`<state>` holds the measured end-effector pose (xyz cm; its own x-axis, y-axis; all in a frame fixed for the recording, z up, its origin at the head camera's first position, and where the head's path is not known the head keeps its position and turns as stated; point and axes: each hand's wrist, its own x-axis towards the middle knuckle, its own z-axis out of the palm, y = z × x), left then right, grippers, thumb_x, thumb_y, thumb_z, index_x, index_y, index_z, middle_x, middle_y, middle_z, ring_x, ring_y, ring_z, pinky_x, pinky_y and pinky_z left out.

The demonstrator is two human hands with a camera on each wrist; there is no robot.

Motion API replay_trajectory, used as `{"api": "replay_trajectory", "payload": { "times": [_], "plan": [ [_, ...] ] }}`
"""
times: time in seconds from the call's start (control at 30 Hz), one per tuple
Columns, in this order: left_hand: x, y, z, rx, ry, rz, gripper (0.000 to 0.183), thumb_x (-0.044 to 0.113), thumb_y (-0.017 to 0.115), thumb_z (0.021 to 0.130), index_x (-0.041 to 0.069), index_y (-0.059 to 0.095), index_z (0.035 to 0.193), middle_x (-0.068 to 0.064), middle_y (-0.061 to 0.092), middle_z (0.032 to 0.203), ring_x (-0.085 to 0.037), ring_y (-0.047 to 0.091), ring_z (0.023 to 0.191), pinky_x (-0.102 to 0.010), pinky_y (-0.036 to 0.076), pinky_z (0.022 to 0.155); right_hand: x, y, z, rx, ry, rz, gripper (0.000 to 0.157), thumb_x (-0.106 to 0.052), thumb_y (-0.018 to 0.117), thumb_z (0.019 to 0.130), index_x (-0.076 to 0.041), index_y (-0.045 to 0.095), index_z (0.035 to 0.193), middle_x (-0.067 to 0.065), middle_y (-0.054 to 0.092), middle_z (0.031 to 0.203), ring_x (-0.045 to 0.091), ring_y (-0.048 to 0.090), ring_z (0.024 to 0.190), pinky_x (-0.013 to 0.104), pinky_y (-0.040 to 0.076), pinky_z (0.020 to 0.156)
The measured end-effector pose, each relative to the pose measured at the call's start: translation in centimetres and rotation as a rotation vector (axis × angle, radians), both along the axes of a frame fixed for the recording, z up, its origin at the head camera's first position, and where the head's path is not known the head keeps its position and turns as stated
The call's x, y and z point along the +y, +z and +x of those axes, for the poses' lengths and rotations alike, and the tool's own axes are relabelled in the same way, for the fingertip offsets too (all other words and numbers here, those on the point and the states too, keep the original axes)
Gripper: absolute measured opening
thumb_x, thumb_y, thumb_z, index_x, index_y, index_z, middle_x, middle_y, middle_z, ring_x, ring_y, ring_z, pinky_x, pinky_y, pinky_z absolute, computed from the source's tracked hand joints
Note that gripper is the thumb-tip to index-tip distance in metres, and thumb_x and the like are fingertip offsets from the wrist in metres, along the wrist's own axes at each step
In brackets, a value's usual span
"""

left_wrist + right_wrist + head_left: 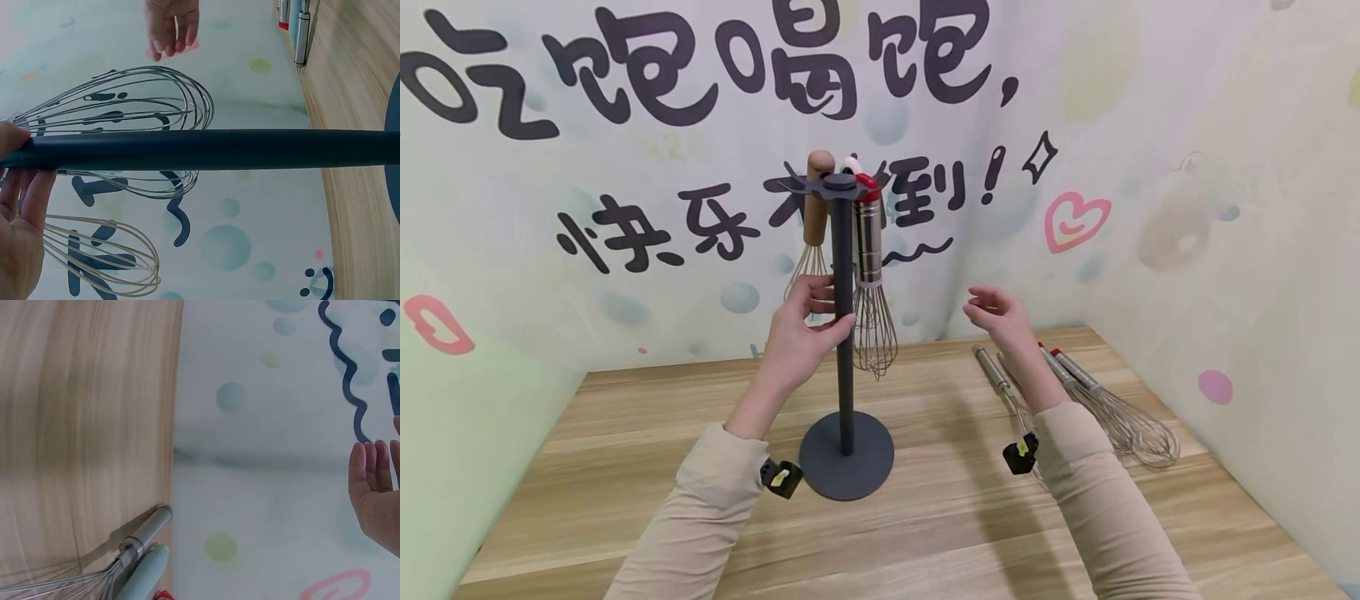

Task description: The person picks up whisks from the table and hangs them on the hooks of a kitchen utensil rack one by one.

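Note:
My left hand [806,327] grips the dark post [844,375] of an upright whisk stand, thumb in front and fingers behind. From the hooked top [838,185] hang a wooden-handled whisk [816,208] on the left and a metal-handled whisk with a red end [868,237] on the right. The white end [851,165] of another shows behind them. In the left wrist view, wire loops [187,109] hang beside the post. My right hand [1002,319], fingers loosely bent and holding nothing, is in the air right of the stand.
Several whisks lie on the wooden table at the right, partly under my right forearm: a slim metal one [996,371] and a big wire one [1138,429] among them. A pale blue handle [145,575] shows there too. The stand's round base [847,475] rests mid-table; a printed wall stands behind.

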<state>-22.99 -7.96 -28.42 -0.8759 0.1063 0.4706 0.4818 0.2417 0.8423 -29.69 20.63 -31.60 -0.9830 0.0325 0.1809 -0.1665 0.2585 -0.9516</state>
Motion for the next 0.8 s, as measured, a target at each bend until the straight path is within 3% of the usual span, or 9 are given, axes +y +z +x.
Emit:
{"api": "replay_trajectory", "payload": {
  "times": [0.33,0.63,0.8],
  "plan": [
    [0.2,0.0,0.0,-0.007,0.002,0.012,0.047,0.000,0.067,0.084,0.002,0.046,0.126,-0.020,0.059,0.111,-0.026,0.058,0.101,-0.037,0.057,0.086,1.9,-1.7,0.0,-0.064,-0.075,0.112,0.043,-0.014,0.058,0.095,0.002,0.049,0.133,0.001,0.055,0.107,0.004,0.050,0.095,0.008,0.044,0.077],
    [0.3,0.1,0.0,-0.003,0.014,-0.002,0.046,0.003,0.069,0.084,0.002,0.047,0.125,-0.019,0.060,0.110,-0.026,0.059,0.100,-0.040,0.058,0.085,3.4,-4.0,-0.3,-0.067,-0.136,0.119,0.040,-0.009,0.057,0.093,0.006,0.051,0.129,-0.005,0.056,0.093,-0.008,0.050,0.079,0.006,0.044,0.071],
    [0.6,0.2,0.3,-0.002,0.024,-0.002,0.046,0.004,0.069,0.085,0.002,0.047,0.125,-0.019,0.059,0.110,-0.026,0.058,0.100,-0.040,0.058,0.084,3.9,-5.1,-0.3,-0.084,-0.178,0.150,0.037,-0.010,0.058,0.093,0.006,0.054,0.126,0.001,0.058,0.096,-0.008,0.048,0.076,0.005,0.044,0.069]
  ]
}}
